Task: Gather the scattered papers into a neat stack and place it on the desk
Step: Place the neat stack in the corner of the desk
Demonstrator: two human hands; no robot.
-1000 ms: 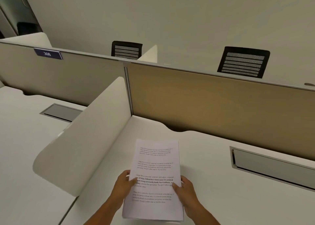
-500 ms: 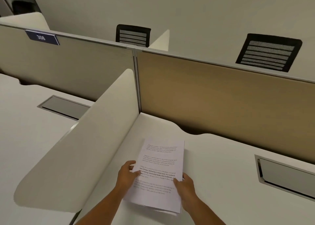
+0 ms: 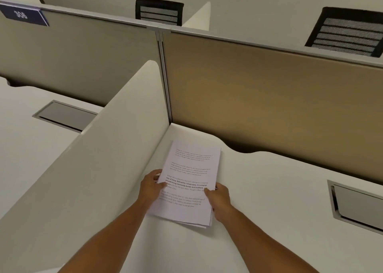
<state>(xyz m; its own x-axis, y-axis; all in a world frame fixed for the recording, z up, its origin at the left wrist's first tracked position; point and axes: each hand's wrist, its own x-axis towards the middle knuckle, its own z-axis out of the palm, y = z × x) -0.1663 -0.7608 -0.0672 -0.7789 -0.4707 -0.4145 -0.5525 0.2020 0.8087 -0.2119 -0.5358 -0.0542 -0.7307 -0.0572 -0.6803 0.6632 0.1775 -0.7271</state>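
Since a second ago the stack of papers (image 3: 191, 181) has travelled away from the person and to the left, toward the far left corner of the desk (image 3: 269, 210), and both arms now reach further out. Its far end lies close to the corner where the white side divider (image 3: 107, 148) meets the tan back panel (image 3: 269, 98), and its left edge runs just beside the foot of the divider. The left hand (image 3: 150, 186) grips the left edge about midway along, thumb on the printed top sheet and the other fingers curled at the edge, partly hidden. The right hand (image 3: 219, 197) pinches the right edge lower down, thumb on top and fingers tucked beneath. Several sheet edges fan out slightly at the near right corner, so the pile is not perfectly squared. Whether the far end rests on the desk or hangs just above it cannot be told. A grey cable hatch (image 3: 356, 206) is set in the desk well to the right. Two black chair backs show beyond the panel, one behind the middle (image 3: 159, 11) and one at the right (image 3: 348, 32), and a blue number plate (image 3: 22, 15) sits at the top left.
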